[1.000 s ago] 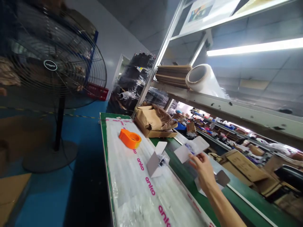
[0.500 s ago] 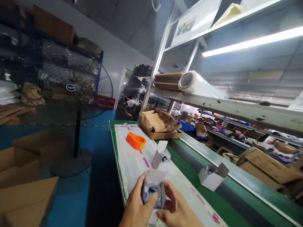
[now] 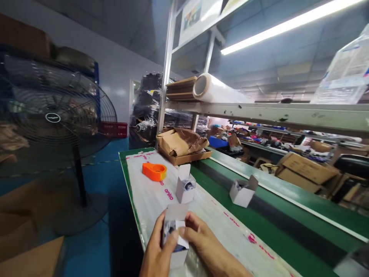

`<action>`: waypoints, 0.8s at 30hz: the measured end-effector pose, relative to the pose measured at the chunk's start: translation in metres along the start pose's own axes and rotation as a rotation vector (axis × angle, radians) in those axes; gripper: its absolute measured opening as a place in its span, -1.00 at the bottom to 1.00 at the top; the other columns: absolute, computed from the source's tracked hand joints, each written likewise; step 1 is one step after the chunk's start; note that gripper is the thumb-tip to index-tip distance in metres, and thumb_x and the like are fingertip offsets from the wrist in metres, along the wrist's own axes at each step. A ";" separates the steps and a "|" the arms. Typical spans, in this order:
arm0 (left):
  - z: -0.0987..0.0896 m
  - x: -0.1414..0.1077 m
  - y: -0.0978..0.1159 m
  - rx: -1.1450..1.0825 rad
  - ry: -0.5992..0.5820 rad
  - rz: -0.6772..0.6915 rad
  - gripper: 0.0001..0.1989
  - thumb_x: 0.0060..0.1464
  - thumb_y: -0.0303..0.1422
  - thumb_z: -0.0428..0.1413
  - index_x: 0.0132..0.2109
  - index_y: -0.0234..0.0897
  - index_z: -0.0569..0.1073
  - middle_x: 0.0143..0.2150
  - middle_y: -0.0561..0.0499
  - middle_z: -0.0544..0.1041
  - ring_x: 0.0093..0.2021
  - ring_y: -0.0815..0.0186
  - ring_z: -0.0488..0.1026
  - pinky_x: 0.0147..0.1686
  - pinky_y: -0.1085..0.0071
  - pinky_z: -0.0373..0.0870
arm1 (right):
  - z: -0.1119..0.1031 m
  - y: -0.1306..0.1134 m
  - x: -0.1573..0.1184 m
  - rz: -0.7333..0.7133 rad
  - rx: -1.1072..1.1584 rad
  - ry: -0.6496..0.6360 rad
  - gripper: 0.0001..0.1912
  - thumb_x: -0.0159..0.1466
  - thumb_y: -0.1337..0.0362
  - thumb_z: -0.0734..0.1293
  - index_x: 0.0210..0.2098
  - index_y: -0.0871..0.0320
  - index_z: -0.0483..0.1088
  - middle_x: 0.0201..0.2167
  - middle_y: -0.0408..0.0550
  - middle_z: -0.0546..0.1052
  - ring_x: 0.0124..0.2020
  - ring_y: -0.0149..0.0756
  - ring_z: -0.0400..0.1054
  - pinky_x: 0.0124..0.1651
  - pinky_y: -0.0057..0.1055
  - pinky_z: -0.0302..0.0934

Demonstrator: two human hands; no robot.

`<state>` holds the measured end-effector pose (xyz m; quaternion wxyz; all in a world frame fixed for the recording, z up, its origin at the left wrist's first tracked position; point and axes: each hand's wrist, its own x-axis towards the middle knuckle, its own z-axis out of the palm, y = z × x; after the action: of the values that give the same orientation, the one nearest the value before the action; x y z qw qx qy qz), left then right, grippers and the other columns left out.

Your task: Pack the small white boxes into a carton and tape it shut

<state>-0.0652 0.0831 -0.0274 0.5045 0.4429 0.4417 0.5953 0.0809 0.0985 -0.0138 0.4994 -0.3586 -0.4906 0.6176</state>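
A small white carton [image 3: 178, 258] with its lid flap raised is between my hands at the bottom middle. My left hand [image 3: 160, 246] wraps its left side, the thumb over the opening. My right hand [image 3: 203, 240] grips the right side, its thumb at a white inner flap. Inside the carton lies something dark in clear plastic, partly covered by my fingers. Just beyond stands another open white carton [image 3: 185, 193] with a bagged item in it. An orange tape dispenser [image 3: 154, 171] lies farther back on the white bench surface [image 3: 150, 196].
On the green conveyor belt [image 3: 213, 177] sits an open white carton [image 3: 241, 195]; another blurred one [image 3: 353, 261] is at the lower right corner. A cardboard tray [image 3: 184, 156] holds brown paper. A shelf bears a film roll [image 3: 215, 88]. A large fan [image 3: 54, 115] stands left.
The view has swung to the right, so the scene sits farther left. My right thumb has moved up from the carton's lower front to the inner flap at its opening.
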 end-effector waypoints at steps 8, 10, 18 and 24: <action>-0.021 0.013 0.004 -0.159 -0.139 -0.159 -0.38 -0.05 0.02 0.40 0.10 -0.18 0.58 0.11 -0.10 0.67 0.22 -0.05 0.52 0.29 0.17 0.43 | 0.003 -0.009 0.003 -0.002 -0.033 0.033 -0.61 0.02 0.22 0.47 -0.14 0.12 0.46 -0.29 -0.17 0.52 -0.15 -0.22 0.36 0.02 -0.24 0.16; -0.017 0.015 0.008 -0.093 -0.182 -0.129 -0.47 -0.04 -0.05 0.41 0.03 -0.18 0.57 0.05 -0.07 0.68 0.05 0.06 0.59 0.08 0.30 0.53 | 0.003 -0.005 0.004 -0.018 -0.043 0.053 -0.68 0.03 0.23 0.47 -0.22 0.09 0.43 -0.36 -0.23 0.45 -0.27 -0.32 0.29 -0.12 -0.32 0.13; -0.043 0.021 0.018 0.422 -0.222 0.064 -0.62 0.17 0.03 0.11 -0.17 -0.07 0.69 0.39 -0.01 0.46 0.41 -0.12 0.32 0.38 -0.03 0.31 | -0.027 -0.032 -0.006 -0.049 -0.369 -0.272 -0.61 0.16 0.33 0.27 -0.10 -0.01 0.62 0.23 -0.12 0.52 0.27 -0.13 0.35 0.27 -0.16 0.16; -0.040 -0.008 -0.002 1.137 -0.146 0.935 -0.56 0.17 -0.21 0.23 0.18 -0.13 0.59 0.21 -0.18 0.60 0.23 -0.12 0.51 0.35 -0.07 0.38 | -0.040 -0.033 -0.008 -0.004 -0.409 -0.231 -0.48 0.06 0.32 0.23 -0.05 -0.05 0.64 0.28 -0.16 0.52 0.37 -0.05 0.28 0.51 0.01 -0.04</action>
<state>-0.1029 0.0718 -0.0392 -0.0811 0.8162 0.4125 0.3965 0.1287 0.1014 0.0069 0.3581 -0.3781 -0.6600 0.5415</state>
